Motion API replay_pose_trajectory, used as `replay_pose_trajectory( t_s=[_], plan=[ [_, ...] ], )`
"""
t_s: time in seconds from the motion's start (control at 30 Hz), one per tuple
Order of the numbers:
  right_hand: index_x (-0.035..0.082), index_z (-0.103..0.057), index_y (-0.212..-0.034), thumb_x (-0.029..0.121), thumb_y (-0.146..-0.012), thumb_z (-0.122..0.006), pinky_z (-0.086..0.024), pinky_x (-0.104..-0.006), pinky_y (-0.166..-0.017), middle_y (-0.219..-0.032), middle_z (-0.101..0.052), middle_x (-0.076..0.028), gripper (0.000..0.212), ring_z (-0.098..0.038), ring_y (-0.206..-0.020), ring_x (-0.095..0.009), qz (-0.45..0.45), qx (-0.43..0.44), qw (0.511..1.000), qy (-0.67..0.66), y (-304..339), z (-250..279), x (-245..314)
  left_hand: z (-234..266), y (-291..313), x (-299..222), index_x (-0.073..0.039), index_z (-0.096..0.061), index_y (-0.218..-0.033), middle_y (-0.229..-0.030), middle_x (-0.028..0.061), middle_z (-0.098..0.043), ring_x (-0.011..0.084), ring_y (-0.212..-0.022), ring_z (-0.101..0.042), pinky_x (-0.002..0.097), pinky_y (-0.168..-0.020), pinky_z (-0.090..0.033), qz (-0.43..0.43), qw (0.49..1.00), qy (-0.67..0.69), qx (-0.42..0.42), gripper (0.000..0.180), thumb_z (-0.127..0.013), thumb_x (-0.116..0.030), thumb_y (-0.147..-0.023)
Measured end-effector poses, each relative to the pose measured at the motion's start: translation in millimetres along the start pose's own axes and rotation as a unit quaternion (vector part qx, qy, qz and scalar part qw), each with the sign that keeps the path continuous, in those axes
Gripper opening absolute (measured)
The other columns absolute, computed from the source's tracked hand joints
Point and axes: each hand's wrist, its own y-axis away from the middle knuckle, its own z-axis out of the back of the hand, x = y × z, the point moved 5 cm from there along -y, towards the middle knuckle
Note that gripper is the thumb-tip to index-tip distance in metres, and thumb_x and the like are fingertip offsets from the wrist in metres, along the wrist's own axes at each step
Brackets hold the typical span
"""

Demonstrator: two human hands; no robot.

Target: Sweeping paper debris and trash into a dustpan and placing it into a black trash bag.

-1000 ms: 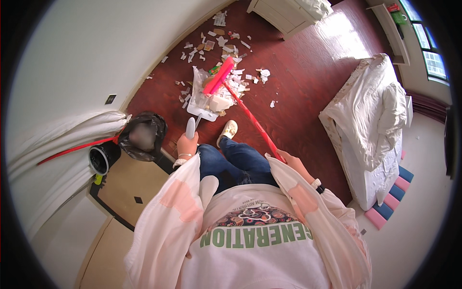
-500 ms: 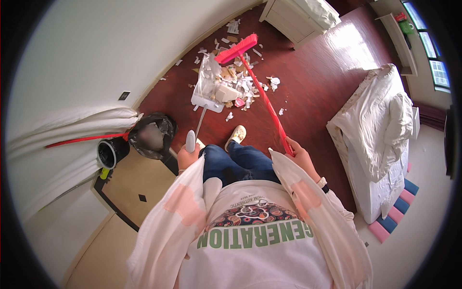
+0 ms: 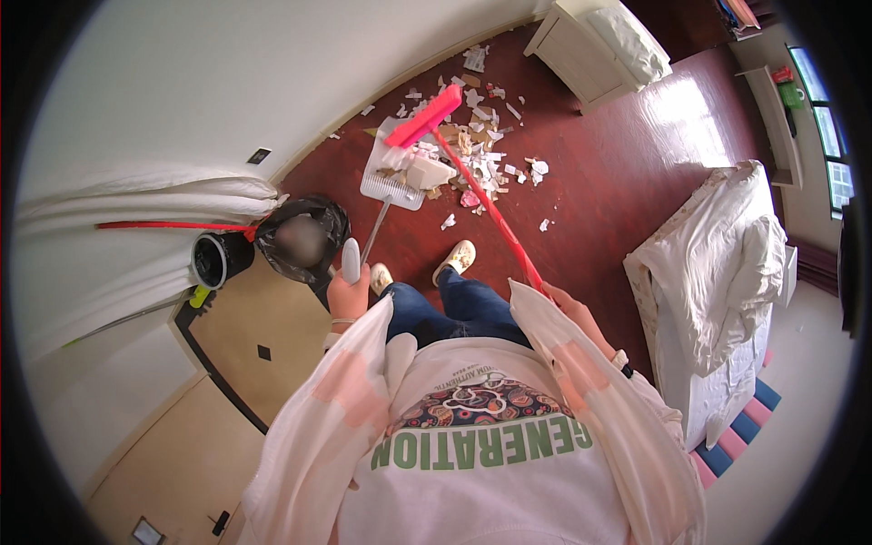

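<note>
My left hand [image 3: 348, 298] is closed around the grey grip of a long-handled dustpan [image 3: 392, 192]. The pan lies on the floor ahead of me, with a toothed edge facing me. My right hand [image 3: 577, 313] grips the lower end of the red stick of a broom [image 3: 480, 193]. Its pink-red head [image 3: 424, 116] is slanted over the pan and hides part of it. Paper and cardboard scraps [image 3: 486, 145] lie in a heap right of the pan, some reaching onto it. A whitish box-like piece [image 3: 430, 173] sits at the pan's right edge.
At the left, a black bin bag [image 3: 318, 238] stands by a dark bucket [image 3: 218, 261], close to the wall and door [image 3: 263, 318]. A white cabinet [image 3: 581, 54] is at the far wall. The bed [image 3: 708, 272] fills the right side.
The broom head has swung left and nearer me, from above the heap to over the dustpan. Both hands keep their grips. The view has shifted slightly.
</note>
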Motion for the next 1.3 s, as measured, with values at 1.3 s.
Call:
replay_pose_trajectory(
  t_s=[1.3],
  plan=[
    [0.006, -0.044, -0.135, 0.02, -0.086, -0.062, -0.046, -0.0295, -0.086, -0.107, -0.064, -0.016, 0.053, -0.063, -0.096, -0.018, 0.103, 0.211, 0.951, 0.201, 102, -186, 40, 279, 248, 215, 0.002, -0.056, -0.074, -0.062, 0.0028, -0.055, 0.0095, -0.059, -0.046, 0.0292, -0.055, -0.042, 0.198, 0.942, 0.146, -0.23, 0.029, -0.069, -0.023, -0.079]
  ],
)
